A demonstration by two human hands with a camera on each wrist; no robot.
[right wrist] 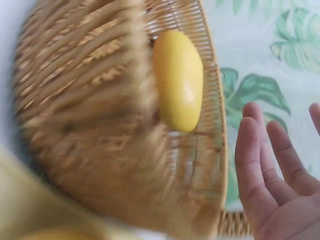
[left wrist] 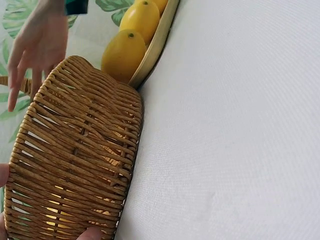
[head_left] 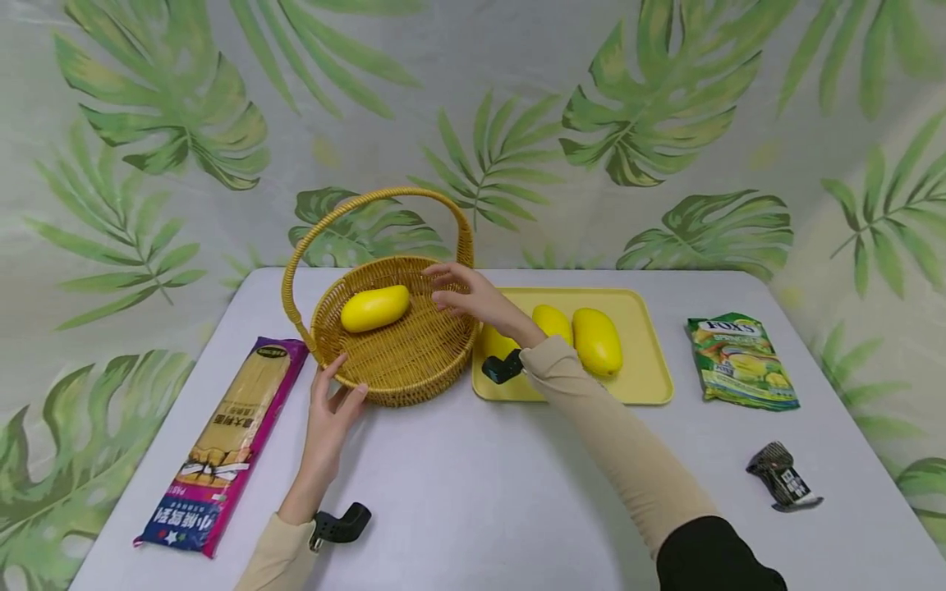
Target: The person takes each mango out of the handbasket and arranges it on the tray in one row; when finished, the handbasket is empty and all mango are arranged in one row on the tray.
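A yellow mango [head_left: 374, 309] lies inside a round wicker basket [head_left: 402, 379] whose tall handle arches over it. My left hand [head_left: 330, 414] holds the basket at its front left rim; the left wrist view shows the thumb [left wrist: 91, 234] against the woven outer wall. Over the right side of the basket hovers my right hand [head_left: 476, 297], fingers loosely spread and nothing in them. In the right wrist view those fingers [right wrist: 252, 160] stand apart from the mango [right wrist: 179, 82]. More mangoes [head_left: 597, 341] lie on a yellow tray [head_left: 643, 386], one partly hidden by my right wrist.
Left of the basket lies a long pasta packet [head_left: 229, 435] with purple edges. A green FOX'S candy bag [head_left: 742, 361] rests right of the tray. Nearer the right table edge is a small black wrapped item [head_left: 785, 478]. A leaf-patterned cloth [head_left: 510, 205] hangs behind the white table [head_left: 473, 509].
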